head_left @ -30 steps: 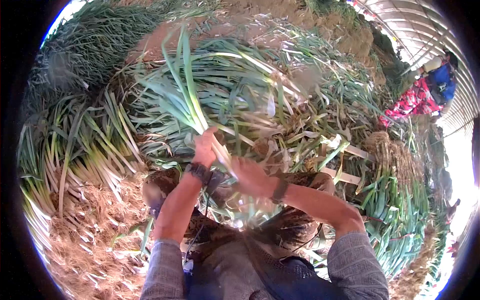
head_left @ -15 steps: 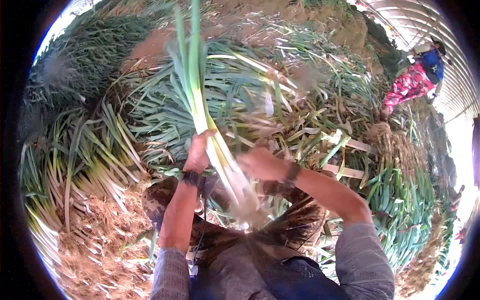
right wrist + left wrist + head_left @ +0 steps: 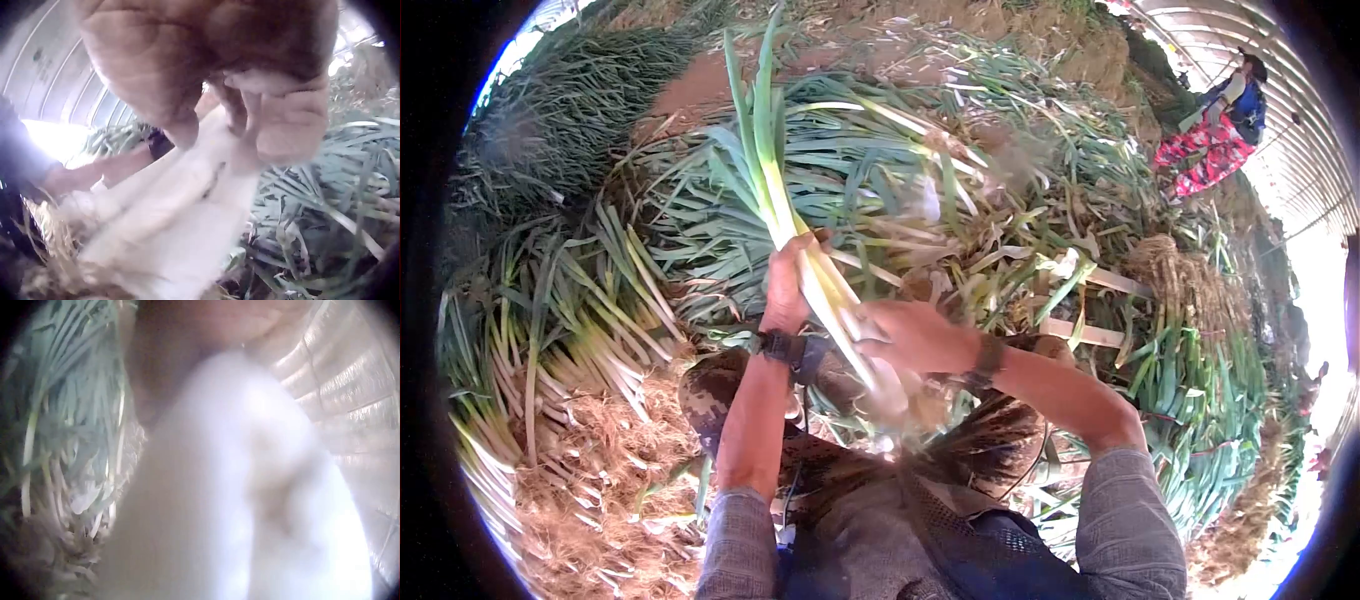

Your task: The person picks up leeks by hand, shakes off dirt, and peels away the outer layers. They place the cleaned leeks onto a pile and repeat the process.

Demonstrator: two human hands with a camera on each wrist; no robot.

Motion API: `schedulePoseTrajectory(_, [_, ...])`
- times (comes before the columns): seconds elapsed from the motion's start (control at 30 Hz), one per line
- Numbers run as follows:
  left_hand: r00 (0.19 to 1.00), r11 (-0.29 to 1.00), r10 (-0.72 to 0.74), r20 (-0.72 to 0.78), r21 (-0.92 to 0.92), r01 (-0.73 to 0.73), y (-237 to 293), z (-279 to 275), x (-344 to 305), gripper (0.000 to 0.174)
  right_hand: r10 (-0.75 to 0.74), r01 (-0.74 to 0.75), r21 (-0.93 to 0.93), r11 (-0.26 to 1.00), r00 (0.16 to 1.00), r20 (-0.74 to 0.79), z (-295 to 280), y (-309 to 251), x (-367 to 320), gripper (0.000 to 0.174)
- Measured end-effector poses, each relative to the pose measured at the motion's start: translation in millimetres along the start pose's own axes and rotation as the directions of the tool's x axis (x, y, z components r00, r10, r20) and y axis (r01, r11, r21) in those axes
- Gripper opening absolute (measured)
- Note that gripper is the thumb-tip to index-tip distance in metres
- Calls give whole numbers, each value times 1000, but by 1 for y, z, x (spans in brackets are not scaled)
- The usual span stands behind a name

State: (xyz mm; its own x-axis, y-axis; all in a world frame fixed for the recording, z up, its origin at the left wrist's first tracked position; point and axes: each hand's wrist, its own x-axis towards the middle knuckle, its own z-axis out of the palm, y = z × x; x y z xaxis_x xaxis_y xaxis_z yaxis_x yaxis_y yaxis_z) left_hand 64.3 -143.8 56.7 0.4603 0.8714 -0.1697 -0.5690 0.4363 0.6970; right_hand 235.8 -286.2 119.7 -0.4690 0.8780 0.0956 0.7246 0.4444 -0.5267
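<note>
My left hand grips a few leeks around their pale middle, green leaves pointing up and away, roots toward my lap. Lower down, my right hand pinches the white shanks with thumb and fingers. The right wrist view shows those fingertips on the white stems, with stringy roots at their lower end. Up close in the left wrist view, the blurred white shanks fill the middle, below part of my left hand.
Leeks with brown roots lie heaped at the left. A large leafy pile spreads ahead, with loose trimmings on its right. Wooden slats and bundled leeks are at the right. Another person is at the far right.
The leeks swung up closer to my head, then lowered again, still in my left hand. My right hand moved off the shanks and back onto them. The other person shifted.
</note>
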Motion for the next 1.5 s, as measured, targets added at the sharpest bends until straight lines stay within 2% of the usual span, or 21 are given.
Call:
schedulePoseTrajectory(0.07, [999,999,32,-16,-38,-33,4,1,-8,54,211,-258,174,950,945,250,5,-3,11,34])
schedulePoseTrajectory(0.17, [999,995,23,-44,-92,-27,11,-7,-15,50,201,-406,364,838,851,486,17,7,-5,30])
schedulePoseTrajectory(0.23, [999,999,-3,-43,-44,1,12,-30,-14,42,76,-286,199,937,724,685,10,1,-23,24])
schedulePoseTrajectory(0.3, [969,995,87,-232,-21,-95,9,-50,-7,37,-178,-243,385,890,593,786,11,17,-64,26])
schedulePoseTrajectory(0.33, [944,990,130,-302,-10,-139,10,-59,-4,36,135,-499,59,864,344,929,2,9,-81,30])
schedulePoseTrajectory(0.37, [941,990,130,-312,-4,-138,18,-59,-13,40,146,-239,-70,968,315,938,-5,25,-94,32])
schedulePoseTrajectory(0.4, [941,996,88,-326,42,-79,24,-63,-21,43,215,-393,65,917,626,750,-34,22,-107,32])
schedulePoseTrajectory(0.43, [924,991,133,-358,57,-120,29,-63,-25,42,598,-507,-392,767,347,722,-61,8,-70,35])
schedulePoseTrajectory(0.47, [903,984,178,-392,75,-161,31,-63,-30,41,434,-272,-358,893,729,529,-46,83,-116,28])
schedulePoseTrajectory(0.5, [920,985,170,-354,44,-166,30,-63,-35,40,582,-361,-522,773,732,354,-50,101,-112,20])
schedulePoseTrajectory(0.57, [941,989,145,-305,82,-126,30,-60,-48,39,681,-668,-157,727,674,287,-64,121,-76,18])
schedulePoseTrajectory(0.83, [845,996,38,-534,88,11,6,-51,-53,35,490,-491,-179,852,870,-53,88,251,32,21])
schedulePoseTrajectory(0.93, [867,999,43,-497,37,-28,8,-51,-50,26,545,-532,-142,834,836,65,112,262,66,33])
schedulePoseTrajectory(1.0, [783,997,16,-622,-53,-62,6,-55,-39,25,481,-468,-227,854,876,5,156,308,70,39])
schedulePoseTrajectory(1.1, [761,994,-13,-648,-90,-60,9,-71,-34,26,613,-663,-112,740,595,520,167,304,88,36])
schedulePoseTrajectory(1.13, [762,993,-24,-647,-100,-54,11,-73,-32,26,605,-658,-114,745,593,530,172,289,87,36])
schedulePoseTrajectory(1.17, [739,998,-32,-672,-66,-17,12,-77,-32,24,454,-610,143,779,707,542,171,257,83,35])
schedulePoseTrajectory(1.2, [732,997,-29,-680,-73,-28,12,-81,-31,24,299,-525,389,757,808,508,163,225,84,34])
schedulePoseTrajectory(1.3, [631,989,118,-767,151,-1,-7,-102,-32,20,335,-464,560,687,885,323,88,131,95,31])
schedulePoseTrajectory(1.43, [715,992,111,-691,120,-38,-8,-88,-35,38,477,-457,315,832,879,15,68,146,84,26])
schedulePoseTrajectory(1.5, [711,975,200,-674,205,-81,-6,-86,-30,36,225,-195,260,946,970,-89,61,125,76,25])
